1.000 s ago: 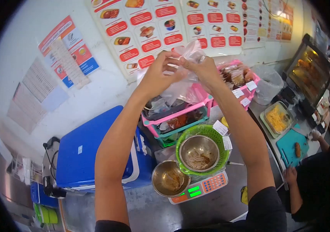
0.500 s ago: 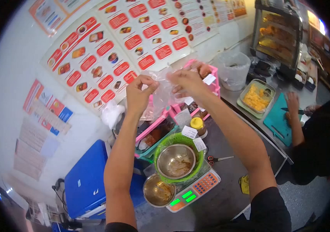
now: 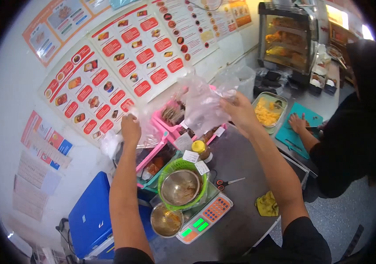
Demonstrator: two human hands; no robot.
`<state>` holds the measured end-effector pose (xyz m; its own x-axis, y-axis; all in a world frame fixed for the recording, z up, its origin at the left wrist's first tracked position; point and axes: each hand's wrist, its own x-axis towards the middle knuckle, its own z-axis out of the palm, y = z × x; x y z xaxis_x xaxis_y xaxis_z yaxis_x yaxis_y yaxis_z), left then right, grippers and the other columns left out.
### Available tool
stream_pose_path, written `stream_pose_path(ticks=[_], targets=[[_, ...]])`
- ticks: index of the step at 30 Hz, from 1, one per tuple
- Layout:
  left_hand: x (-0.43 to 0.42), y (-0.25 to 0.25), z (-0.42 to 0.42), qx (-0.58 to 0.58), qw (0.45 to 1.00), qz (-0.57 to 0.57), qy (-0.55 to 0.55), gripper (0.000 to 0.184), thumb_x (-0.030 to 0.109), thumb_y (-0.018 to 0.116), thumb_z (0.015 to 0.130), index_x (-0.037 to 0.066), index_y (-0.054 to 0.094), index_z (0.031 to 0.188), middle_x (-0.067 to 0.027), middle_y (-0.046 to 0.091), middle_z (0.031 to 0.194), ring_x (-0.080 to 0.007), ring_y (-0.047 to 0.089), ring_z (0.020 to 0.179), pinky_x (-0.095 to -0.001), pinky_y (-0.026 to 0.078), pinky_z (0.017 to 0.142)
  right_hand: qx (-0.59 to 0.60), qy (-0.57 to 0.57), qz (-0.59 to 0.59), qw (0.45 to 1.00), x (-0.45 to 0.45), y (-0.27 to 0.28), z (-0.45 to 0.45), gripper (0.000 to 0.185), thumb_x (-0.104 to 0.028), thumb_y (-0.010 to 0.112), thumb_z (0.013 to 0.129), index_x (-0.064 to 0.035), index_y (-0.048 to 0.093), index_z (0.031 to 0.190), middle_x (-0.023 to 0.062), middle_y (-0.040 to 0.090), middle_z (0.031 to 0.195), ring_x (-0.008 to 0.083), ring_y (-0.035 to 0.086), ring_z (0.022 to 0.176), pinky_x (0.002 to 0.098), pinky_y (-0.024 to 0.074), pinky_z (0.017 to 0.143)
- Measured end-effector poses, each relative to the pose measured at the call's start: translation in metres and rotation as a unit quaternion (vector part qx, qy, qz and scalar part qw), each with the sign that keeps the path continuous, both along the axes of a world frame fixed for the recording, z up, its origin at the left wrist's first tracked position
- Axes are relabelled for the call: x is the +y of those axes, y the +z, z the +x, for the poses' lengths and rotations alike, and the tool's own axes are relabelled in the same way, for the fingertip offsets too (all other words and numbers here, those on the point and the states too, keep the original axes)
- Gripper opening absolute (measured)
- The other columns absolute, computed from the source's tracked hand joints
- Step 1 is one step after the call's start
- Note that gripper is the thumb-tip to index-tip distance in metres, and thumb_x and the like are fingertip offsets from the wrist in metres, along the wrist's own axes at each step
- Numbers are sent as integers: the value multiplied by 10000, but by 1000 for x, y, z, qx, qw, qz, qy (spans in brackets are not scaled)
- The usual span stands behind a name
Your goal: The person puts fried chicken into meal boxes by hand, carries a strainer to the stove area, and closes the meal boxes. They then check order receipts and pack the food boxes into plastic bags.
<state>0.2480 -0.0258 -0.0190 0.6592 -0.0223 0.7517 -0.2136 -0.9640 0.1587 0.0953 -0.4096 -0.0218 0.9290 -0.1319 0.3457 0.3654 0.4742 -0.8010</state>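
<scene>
My right hand (image 3: 242,113) is closed on a thin clear plastic bag (image 3: 203,105), which hangs crumpled to its left. My left hand (image 3: 130,130) pinches clear plastic film (image 3: 149,128) above the near pink basket. Whether both hands hold parts of one bag or separate bags, I cannot tell. Below the hands, a steel bowl (image 3: 180,188) rests in a green basket (image 3: 163,169) on a digital scale (image 3: 210,215) with lit green displays. A second steel bowl (image 3: 166,220), with yellowish residue, is beside it.
Pink baskets (image 3: 165,126) of packets stand against the wall, near a yellow-lidded jar (image 3: 202,150). Scissors (image 3: 229,183) and a yellow cloth (image 3: 267,204) lie to the right. A blue cooler box (image 3: 89,215) stands left. At right, a co-worker's hand (image 3: 299,123) is over a teal cutting board (image 3: 298,147).
My hands have moved apart, left hand down and left, right hand to the right, with plastic in each. The view has shifted, and the co-worker's hand has moved over the board.
</scene>
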Motion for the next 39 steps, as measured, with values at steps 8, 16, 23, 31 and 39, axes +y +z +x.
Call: stream_pose_path(ticks=[8, 16, 23, 31, 39], targets=[[-194, 93, -206, 32, 878, 69, -473, 788, 373, 846, 647, 73, 498, 1288, -126, 472, 1299, -332, 525, 1119, -433, 407, 984, -30, -94, -309, 946, -68, -9, -143, 203, -64, 626, 884, -29, 598, 1082, 41, 662, 948, 144, 633, 806, 305, 513, 698], [-306, 43, -393, 294, 634, 125, -704, 354, 322, 768, 773, 16, 590, 792, -151, 576, 695, -279, 590, 651, -387, 439, 597, 75, -241, -411, 876, -74, -8, -404, 196, -91, 714, 817, -38, 619, 980, 12, 642, 864, 129, 613, 734, 319, 490, 650], [-398, 5, -531, 422, 588, -5, -690, 285, 257, 732, 829, 15, 581, 837, -128, 581, 649, -226, 557, 549, -338, 434, 552, 179, -76, 109, 975, -129, -112, -566, 325, -46, 740, 804, 41, 611, 1090, 93, 665, 962, 180, 657, 857, 311, 539, 768], [-649, -55, -676, 346, 533, 65, -769, 305, 271, 706, 841, 47, 587, 1010, -134, 651, 774, -291, 644, 692, -375, 499, 670, 271, -312, 84, 907, -299, -125, -771, 71, -7, 669, 847, 27, 670, 909, 105, 686, 822, 184, 665, 737, 307, 543, 685], [-782, -87, -785, 185, 588, -29, -787, 348, 233, 751, 800, 47, 589, 1044, -113, 630, 973, -266, 592, 874, -368, 471, 777, 369, -485, 25, 793, -421, -136, -889, 86, 29, 691, 795, 60, 698, 875, 99, 713, 788, 146, 664, 722, 275, 525, 689]])
